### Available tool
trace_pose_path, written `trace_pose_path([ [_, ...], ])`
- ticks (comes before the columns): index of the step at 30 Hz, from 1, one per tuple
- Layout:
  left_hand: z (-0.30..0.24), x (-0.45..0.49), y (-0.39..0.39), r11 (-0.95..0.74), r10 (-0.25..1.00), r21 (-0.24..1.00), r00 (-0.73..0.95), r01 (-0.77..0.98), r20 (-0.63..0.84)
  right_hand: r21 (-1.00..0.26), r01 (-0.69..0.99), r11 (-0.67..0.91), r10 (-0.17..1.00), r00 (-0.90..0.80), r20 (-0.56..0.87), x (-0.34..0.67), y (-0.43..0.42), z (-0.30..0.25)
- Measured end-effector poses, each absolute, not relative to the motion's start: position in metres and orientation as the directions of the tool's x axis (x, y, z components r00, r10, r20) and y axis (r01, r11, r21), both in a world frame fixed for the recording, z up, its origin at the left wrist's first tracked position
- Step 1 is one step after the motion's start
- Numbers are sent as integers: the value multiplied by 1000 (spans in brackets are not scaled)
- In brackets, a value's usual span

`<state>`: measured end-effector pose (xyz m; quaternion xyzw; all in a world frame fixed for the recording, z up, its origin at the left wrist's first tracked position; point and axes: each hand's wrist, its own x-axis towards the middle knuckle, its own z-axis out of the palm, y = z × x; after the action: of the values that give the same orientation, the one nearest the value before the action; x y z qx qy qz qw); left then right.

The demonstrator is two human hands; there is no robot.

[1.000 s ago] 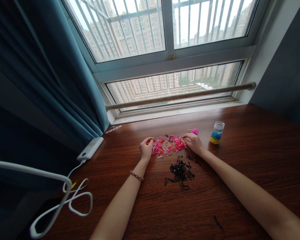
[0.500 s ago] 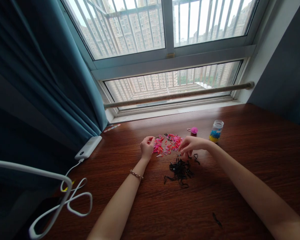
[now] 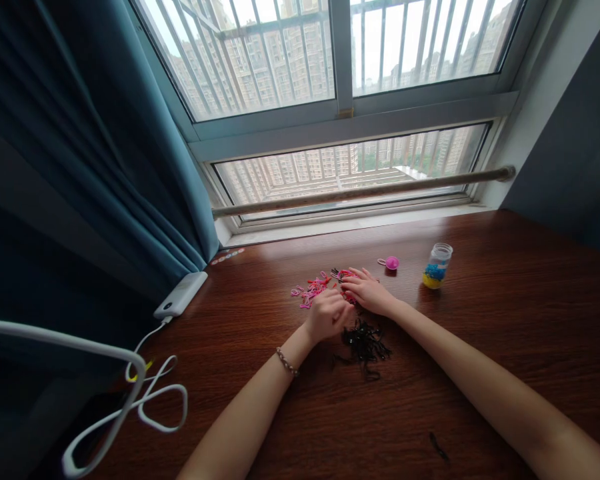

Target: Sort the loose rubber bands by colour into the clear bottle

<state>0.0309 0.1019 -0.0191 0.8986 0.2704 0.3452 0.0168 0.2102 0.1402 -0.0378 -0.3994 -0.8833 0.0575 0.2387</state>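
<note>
A pile of small pink and red loops (image 3: 314,289), which look like elastic hair bands, lies on the brown wooden table. My right hand (image 3: 369,292) rests over the right part of this pile, palm down, its fingers stretched out and hiding some loops. Just nearer to me, a heap of black loops (image 3: 365,341) sits by itself. My left hand (image 3: 329,315) hovers between the two piles with its fingers curled in, close to the right fingertips. Whatever may be inside those fingers is hidden. A braided bracelet (image 3: 287,362) circles the left wrist.
Behind the piles is a pink round lid (image 3: 392,263) with a loop beside it. An open clear jar (image 3: 437,267) holding blue and yellow bits stands at right. A white power bank (image 3: 181,295) with a cable (image 3: 163,393) lies left. One black loop (image 3: 437,445) lies near me.
My left hand has moved right, from the pink pile's left edge to beside the black heap. My right hand has shifted left and flattened onto the pink loops.
</note>
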Motion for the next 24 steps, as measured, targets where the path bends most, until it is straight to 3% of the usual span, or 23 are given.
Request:
trace_pose_path([
  [2, -21, 12, 120, -675, 664, 355, 323, 646, 674, -277, 700, 658, 746, -558, 362, 209, 141, -42],
  [4, -22, -8, 138, -424, 769, 496, 12, 757, 639, -282, 702, 654, 750, -556, 358, 209, 142, -45],
  [6, -23, -25, 151, -233, 819, 531, -131, 815, 559, -294, 687, 664, 743, -563, 362, 208, 142, -45],
  [11, -29, -39, 163, -96, 938, 366, -39, 926, 344, -375, 605, 702, 708, -541, 453, 206, 142, -44],
  [15, -32, -34, 162, -129, 959, 283, 47, 950, 279, -595, 442, 671, 741, -402, 538, 208, 144, -35],
  [17, -33, -33, 162, -135, 964, 265, 64, 955, 260, -781, 321, 536, 842, -276, 464, 213, 145, -27],
  [19, -34, -33, 163, -137, 966, 257, 72, 957, 247, -938, 139, 317, 936, -208, 285, 221, 147, -18],
  [22, -36, -34, 164, -150, 962, 262, 80, 953, 261, -995, -94, 39, 968, -245, 61, 232, 147, -5],
  [24, -36, -34, 164, -157, 954, 281, 73, 947, 289, -995, -90, -46, 932, -363, -10, 238, 143, 4],
])
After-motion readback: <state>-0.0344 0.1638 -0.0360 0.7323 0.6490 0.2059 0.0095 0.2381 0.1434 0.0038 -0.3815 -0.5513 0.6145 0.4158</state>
